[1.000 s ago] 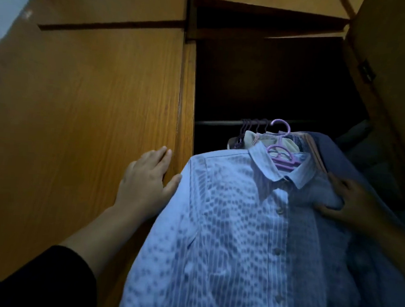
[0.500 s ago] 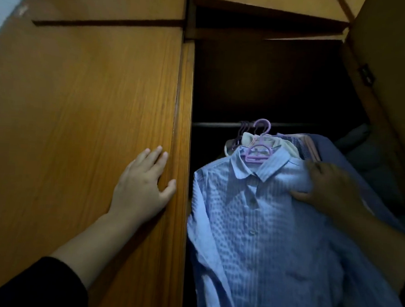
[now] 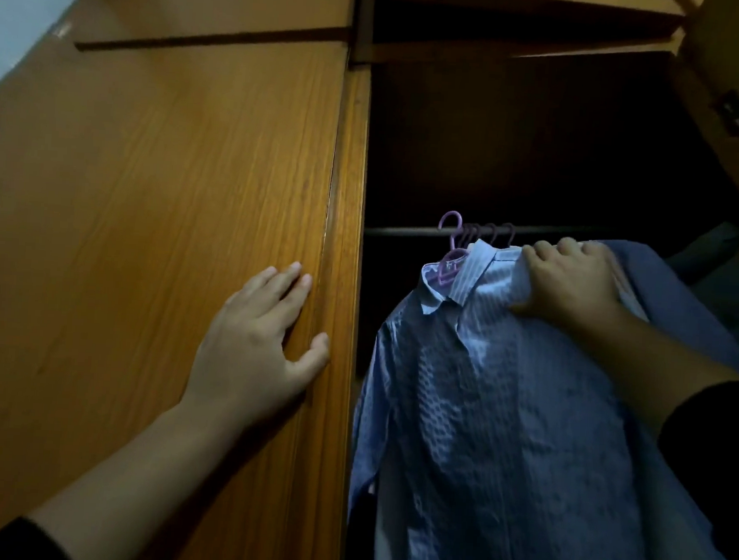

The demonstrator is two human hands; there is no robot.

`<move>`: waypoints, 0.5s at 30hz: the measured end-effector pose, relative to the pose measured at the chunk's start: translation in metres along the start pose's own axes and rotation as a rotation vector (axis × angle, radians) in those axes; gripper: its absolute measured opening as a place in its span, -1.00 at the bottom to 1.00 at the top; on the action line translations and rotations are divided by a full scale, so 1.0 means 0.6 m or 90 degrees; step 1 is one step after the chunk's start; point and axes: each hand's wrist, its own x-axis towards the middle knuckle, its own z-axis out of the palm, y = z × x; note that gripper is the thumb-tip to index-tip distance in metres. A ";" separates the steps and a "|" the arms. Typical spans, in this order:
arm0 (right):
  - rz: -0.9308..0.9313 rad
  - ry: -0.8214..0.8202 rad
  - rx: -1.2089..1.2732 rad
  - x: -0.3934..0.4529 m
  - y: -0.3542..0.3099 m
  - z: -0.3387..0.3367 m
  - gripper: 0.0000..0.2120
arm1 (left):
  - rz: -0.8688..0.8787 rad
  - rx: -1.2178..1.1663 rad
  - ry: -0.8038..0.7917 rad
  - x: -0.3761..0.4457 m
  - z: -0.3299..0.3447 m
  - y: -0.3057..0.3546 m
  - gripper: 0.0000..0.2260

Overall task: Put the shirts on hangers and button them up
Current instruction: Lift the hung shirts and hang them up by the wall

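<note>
A light blue striped shirt (image 3: 493, 417), buttoned, hangs on a purple hanger (image 3: 449, 258) whose hook is at the dark rail (image 3: 401, 230) inside the wardrobe. My right hand (image 3: 571, 283) grips the shirt's right shoulder by the collar, fingers curled over the top. My left hand (image 3: 260, 342) rests flat on the closed wooden door (image 3: 146, 223), fingers straight, thumb at the door's edge.
More hanger hooks (image 3: 487, 233) hang on the rail behind the shirt. A darker blue garment (image 3: 669, 306) hangs right of my right hand. The wardrobe interior is dark. An open door (image 3: 733, 111) with a hinge stands at the right.
The shirt has moved back and up into the wardrobe, its hook now at the rail. My right hand went from the chest up to the shoulder. My left hand stayed on the door.
</note>
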 end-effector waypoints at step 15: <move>0.098 -0.058 0.029 0.086 -0.074 0.063 -0.27 | 0.009 -0.044 0.070 0.008 0.005 0.002 -0.34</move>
